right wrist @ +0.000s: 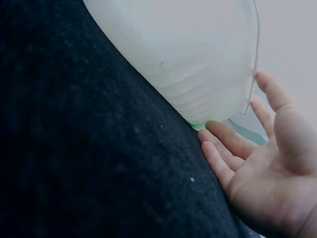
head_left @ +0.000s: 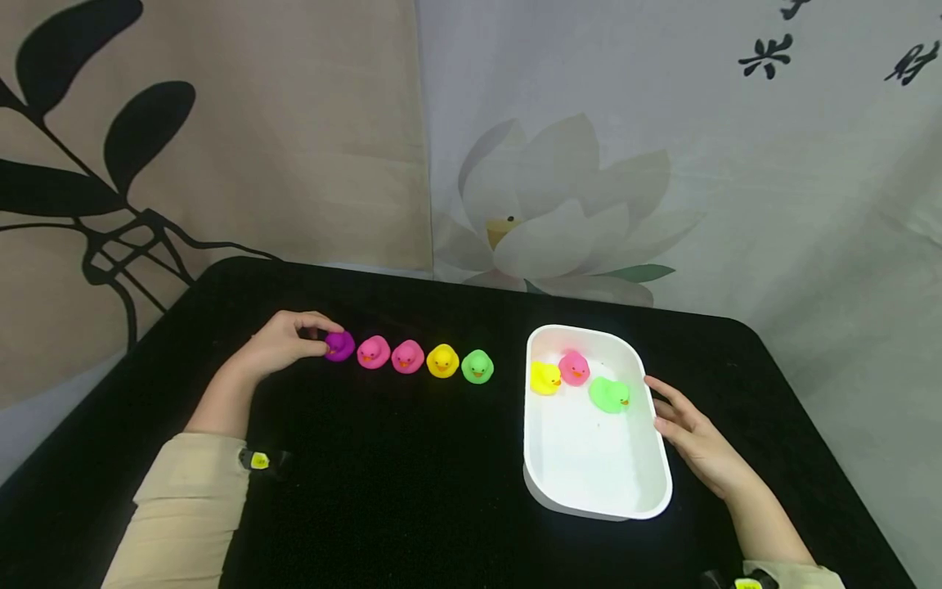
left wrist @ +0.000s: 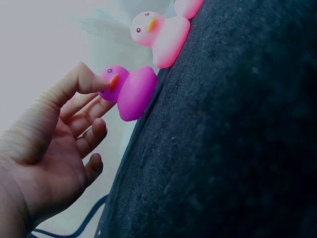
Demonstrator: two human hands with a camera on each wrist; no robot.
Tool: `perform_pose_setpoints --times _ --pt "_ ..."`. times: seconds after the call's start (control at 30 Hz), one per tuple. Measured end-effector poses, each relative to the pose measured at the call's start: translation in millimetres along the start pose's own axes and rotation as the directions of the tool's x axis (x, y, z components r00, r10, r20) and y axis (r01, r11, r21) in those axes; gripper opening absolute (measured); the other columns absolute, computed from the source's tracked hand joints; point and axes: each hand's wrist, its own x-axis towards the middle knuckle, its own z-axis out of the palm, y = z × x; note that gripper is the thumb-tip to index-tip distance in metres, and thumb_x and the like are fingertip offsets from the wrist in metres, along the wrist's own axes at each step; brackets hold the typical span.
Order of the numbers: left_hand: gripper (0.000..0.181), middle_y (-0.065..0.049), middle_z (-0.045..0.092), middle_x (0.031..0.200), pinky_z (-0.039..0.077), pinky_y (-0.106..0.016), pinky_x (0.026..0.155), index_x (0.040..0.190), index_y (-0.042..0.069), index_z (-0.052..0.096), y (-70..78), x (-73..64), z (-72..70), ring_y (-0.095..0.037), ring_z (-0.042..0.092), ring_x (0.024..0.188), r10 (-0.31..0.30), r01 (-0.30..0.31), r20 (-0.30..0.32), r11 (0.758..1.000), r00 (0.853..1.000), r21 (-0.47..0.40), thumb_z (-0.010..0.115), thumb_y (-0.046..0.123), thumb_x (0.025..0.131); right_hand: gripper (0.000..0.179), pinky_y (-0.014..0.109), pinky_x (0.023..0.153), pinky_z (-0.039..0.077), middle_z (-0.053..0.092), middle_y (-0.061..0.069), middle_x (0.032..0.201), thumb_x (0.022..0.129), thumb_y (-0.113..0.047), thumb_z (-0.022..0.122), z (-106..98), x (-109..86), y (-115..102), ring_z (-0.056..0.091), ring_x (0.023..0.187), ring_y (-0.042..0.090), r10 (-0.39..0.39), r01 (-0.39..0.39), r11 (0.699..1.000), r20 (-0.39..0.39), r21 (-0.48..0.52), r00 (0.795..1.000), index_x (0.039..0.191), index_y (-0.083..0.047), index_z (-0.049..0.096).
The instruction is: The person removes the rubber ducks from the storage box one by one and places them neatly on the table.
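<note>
At the left end of a row of small rubber ducks, my left hand (head_left: 278,345) pinches a purple duck (head_left: 341,347) by its head between thumb and fingers. In the left wrist view that purple duck (left wrist: 136,94) sits at the cloth surface, beak toward the thumb. To its right come a pink duck (head_left: 374,352), another pink duck (head_left: 408,357), a yellow duck (head_left: 443,361) and a green duck (head_left: 478,367). My right hand (head_left: 699,446) has its fingers extended against the right side of a white plastic bin (head_left: 596,483), fingertips at its rim and wall.
Inside the bin are a yellow duck (head_left: 545,379), a pink duck (head_left: 574,369) and a green duck (head_left: 609,395). Black cloth (head_left: 383,483) covers the table. Behind its far edge hangs a printed curtain (head_left: 331,147) with leaf and flower patterns.
</note>
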Motion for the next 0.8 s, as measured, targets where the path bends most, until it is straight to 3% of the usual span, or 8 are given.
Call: perform_pose_setpoints --times 0.5,0.8 --pt "0.035 -0.016 0.053 0.100 0.044 -0.038 0.073 0.120 0.005 0.064 -2.2 0.7 2.1 -0.029 0.049 0.089 -0.032 0.032 0.014 0.999 0.999 0.000 0.065 0.012 0.086 0.060 0.063 0.096 0.029 0.031 0.031 0.145 0.100 -0.017 0.048 -1.6 1.4 -0.7 0.053 0.115 0.005 -0.002 0.002 1.000 0.006 0.002 1.000 0.152 -0.011 0.017" --pt "0.037 -0.017 0.053 0.110 0.044 -0.041 0.078 0.124 0.005 0.061 1.2 -0.2 0.8 -0.031 0.048 0.099 -0.024 0.026 0.059 0.999 0.998 -0.038 0.064 0.013 0.088 0.060 0.063 0.096 0.028 0.032 0.031 0.144 0.101 -0.017 0.047 -1.4 0.8 -0.6 0.054 0.114 0.007 -0.003 0.003 1.000 0.009 0.008 1.000 0.152 -0.012 0.017"
